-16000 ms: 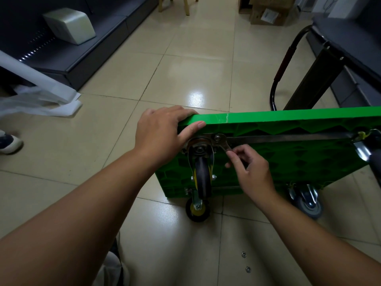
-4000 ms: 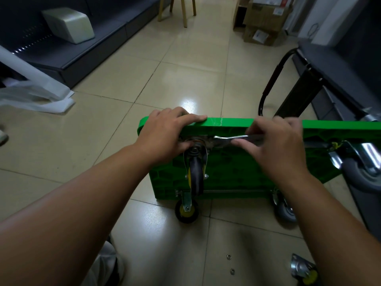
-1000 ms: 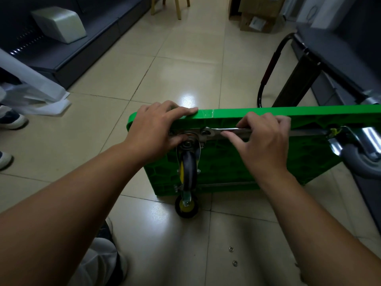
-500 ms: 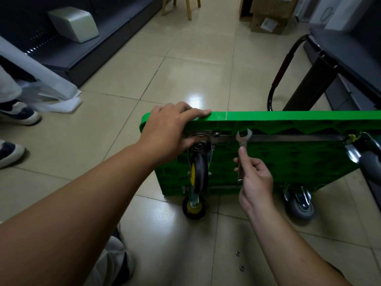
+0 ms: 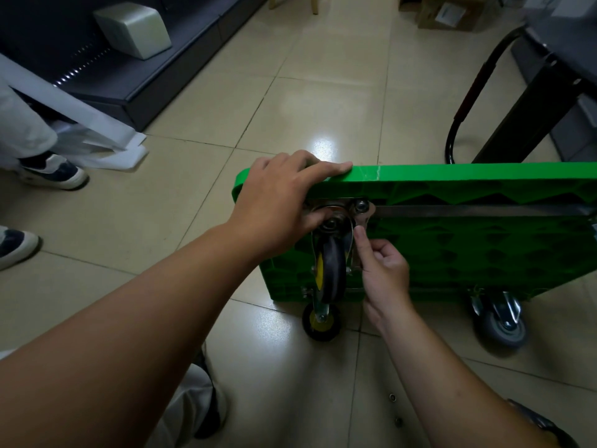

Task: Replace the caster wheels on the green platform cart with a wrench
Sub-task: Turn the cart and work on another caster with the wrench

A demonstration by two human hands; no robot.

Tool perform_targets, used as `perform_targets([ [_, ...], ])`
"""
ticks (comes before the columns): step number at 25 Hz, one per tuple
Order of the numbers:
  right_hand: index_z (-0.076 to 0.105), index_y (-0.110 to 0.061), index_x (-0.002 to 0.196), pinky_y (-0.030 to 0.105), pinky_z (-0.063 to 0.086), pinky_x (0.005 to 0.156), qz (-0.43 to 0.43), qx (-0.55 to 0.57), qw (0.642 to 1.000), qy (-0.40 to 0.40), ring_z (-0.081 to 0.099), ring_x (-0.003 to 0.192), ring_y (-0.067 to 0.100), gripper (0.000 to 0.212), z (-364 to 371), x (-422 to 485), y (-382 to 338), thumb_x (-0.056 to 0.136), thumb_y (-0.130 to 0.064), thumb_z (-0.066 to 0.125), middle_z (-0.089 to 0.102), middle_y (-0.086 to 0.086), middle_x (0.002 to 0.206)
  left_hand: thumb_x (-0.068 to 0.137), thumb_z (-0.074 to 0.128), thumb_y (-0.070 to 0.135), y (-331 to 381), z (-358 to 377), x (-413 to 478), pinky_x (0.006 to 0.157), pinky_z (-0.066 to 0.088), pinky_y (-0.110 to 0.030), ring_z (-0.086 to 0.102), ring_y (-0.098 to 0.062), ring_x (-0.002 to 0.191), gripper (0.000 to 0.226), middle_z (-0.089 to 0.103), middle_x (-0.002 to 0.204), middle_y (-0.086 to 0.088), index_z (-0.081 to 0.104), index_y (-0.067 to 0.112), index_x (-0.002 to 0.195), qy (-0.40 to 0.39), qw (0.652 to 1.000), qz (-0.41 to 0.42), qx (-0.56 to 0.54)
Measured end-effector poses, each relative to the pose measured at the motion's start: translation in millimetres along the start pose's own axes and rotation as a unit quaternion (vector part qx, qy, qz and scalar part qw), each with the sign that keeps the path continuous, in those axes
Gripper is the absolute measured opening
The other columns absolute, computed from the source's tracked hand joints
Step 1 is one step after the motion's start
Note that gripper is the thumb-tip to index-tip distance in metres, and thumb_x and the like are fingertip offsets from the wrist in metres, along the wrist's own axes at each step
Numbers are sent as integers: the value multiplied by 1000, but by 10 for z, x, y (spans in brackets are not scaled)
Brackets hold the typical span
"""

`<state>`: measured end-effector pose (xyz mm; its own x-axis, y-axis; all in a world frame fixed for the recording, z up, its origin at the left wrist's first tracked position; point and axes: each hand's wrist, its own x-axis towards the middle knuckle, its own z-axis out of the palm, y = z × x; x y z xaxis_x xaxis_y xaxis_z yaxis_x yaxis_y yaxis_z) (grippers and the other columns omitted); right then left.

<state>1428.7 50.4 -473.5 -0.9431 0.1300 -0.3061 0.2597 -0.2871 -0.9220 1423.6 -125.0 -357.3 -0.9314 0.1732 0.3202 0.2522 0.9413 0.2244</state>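
My left hand (image 5: 284,205) grasps top-edge corner of upended green platform cart (image 5: 468,247); my right hand (image 5: 382,273) pinches wrench (image 5: 364,217), head at caster wheel (image 5: 331,270) mounting bolt.

One cart (image 5: 468,253), three casters (image 5: 331,270) (image 5: 321,321) (image 5: 499,328), two washers (image 5: 392,397) (image 5: 399,421), one wrench (image 5: 364,219).

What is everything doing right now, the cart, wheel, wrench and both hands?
Cart, tipped on its side.
Top caster, mounted, off the floor.
Wrench, upright, head at a bolt.
Left hand, holds cart's edge.
Right hand, pinches wrench.
Washers, loose on floor.
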Motion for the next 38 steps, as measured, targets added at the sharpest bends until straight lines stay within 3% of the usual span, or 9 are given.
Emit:
perform_targets([
  [7,66,-9,84,15,49,61,-16,-112,993,-40,66,67,4,32,-54,91,-195,83,-40,76,74,3,79,85,71,47,19,1,41,95,32,-37,53,-20,113,67,59,129,5,44,47,146,-9,1000,-8,19],
  [12,64,-20,78,33,49,67,-112,-295,949,24,65,76,16,38,-360,117,-676,71,-50,85,69,-2,79,85,71,47,38,-22,34,94,30,-35,52,-20,115,66,59,130,5,45,46,145,-13,1000,-8,12],
  [18,59,-18,77,36,34,76,-459,-601,645,109,38,74,17,42,-251,-119,-1320,71,-53,83,55,-1,70,85,72,46,47,-33,4,94,31,-37,52,-23,115,66,59,129,3,46,45,146,-16,1000,-4,10],
  [21,60,-15,75,40,40,79,-505,-619,594,97,35,71,17,42,-176,-139,-1422,68,-46,88,58,3,67,85,73,45,42,-32,10,94,32,-38,52,-23,113,66,60,127,3,47,45,145,-14,1000,-5,9],
  [23,60,-18,77,35,36,77,-458,-623,631,65,38,75,16,42,-263,-133,-1434,70,-51,85,58,-2,72,85,73,45,36,-36,12,94,32,-39,52,-23,113,66,60,127,3,46,45,145,-14,1000,-8,8],
  [27,64,-18,81,22,47,74,-195,-234,952,-12,61,74,7,39,-506,-268,-1222,67,-50,81,66,-9,75,85,73,46,26,-16,9,95,32,-38,52,-23,114,66,59,128,4,45,47,145,-15,1000,-9,8],
  [28,63,-18,81,26,48,79,-105,-103,989,18,62,71,6,39,-520,-294,-1058,66,-51,79,67,-9,73,86,73,46,25,-18,15,96,32,-39,52,-23,115,66,59,129,4,45,47,145,-17,1000,-10,7],
  [31,61,-18,78,30,44,81,32,7,996,87,57,66,7,36,-448,-343,-534,71,-50,76,67,-5,71,86,73,46,30,-25,17,98,32,-40,51,-22,116,66,59,130,4,44,47,146,-19,1000,-15,10],
  [38,62,-10,79,13,51,70,-48,-28,998,37,68,72,9,25,-147,-246,-229,79,-24,83,69,4,73,85,74,46,21,-12,25,96,32,-38,52,-21,115,66,59,127,5,45,47,145,-12,1000,-16,7],
])
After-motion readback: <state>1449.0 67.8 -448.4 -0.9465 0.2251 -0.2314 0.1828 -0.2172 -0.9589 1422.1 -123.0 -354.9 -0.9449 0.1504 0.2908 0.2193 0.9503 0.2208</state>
